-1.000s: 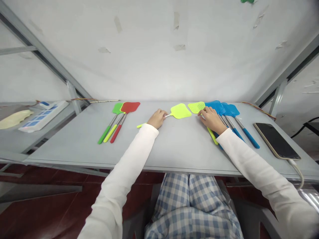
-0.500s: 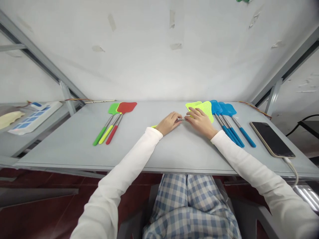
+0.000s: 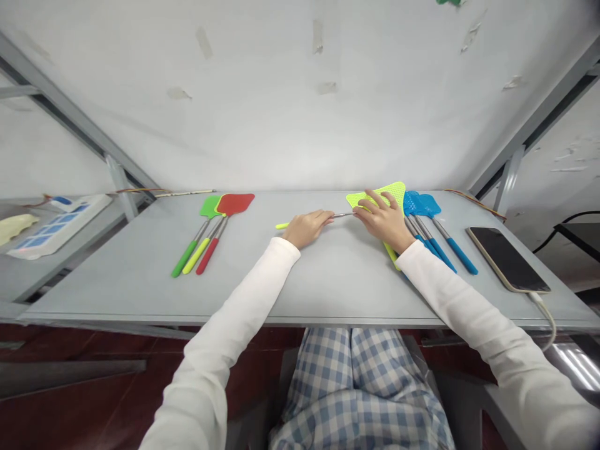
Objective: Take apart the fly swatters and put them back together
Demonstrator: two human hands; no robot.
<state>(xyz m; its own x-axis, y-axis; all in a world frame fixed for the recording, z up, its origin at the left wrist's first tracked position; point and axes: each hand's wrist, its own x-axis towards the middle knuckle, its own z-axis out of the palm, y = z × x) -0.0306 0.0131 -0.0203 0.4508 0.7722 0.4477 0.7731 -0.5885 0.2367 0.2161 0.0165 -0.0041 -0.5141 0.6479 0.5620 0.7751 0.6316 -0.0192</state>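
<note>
A yellow-green fly swatter (image 3: 344,215) with a thin metal rod lies crosswise between my hands above the grey table. My left hand (image 3: 307,228) is closed around its rod and handle, the handle's end sticking out to the left. My right hand (image 3: 382,220) pinches the rod close to the perforated yellow-green head (image 3: 396,191), with its other fingers over the head. Below my right hand a second yellow-green handle (image 3: 391,255) shows; the rest of that swatter is hidden. Right beside it lie several blue fly swatters (image 3: 429,205), partly overlapping.
On the table's (image 3: 262,281) left side lie a green swatter (image 3: 184,258), a yellow-green swatter (image 3: 197,257) and a red swatter (image 3: 237,203). A phone (image 3: 509,259) with a cable lies at right. A white power strip (image 3: 60,226) sits far left. A wall stands behind.
My hands have moved apart a little, and more of the metal rod shows between them. The handle's end now sticks out further left. The yellow-green head has turned and shifted slightly right.
</note>
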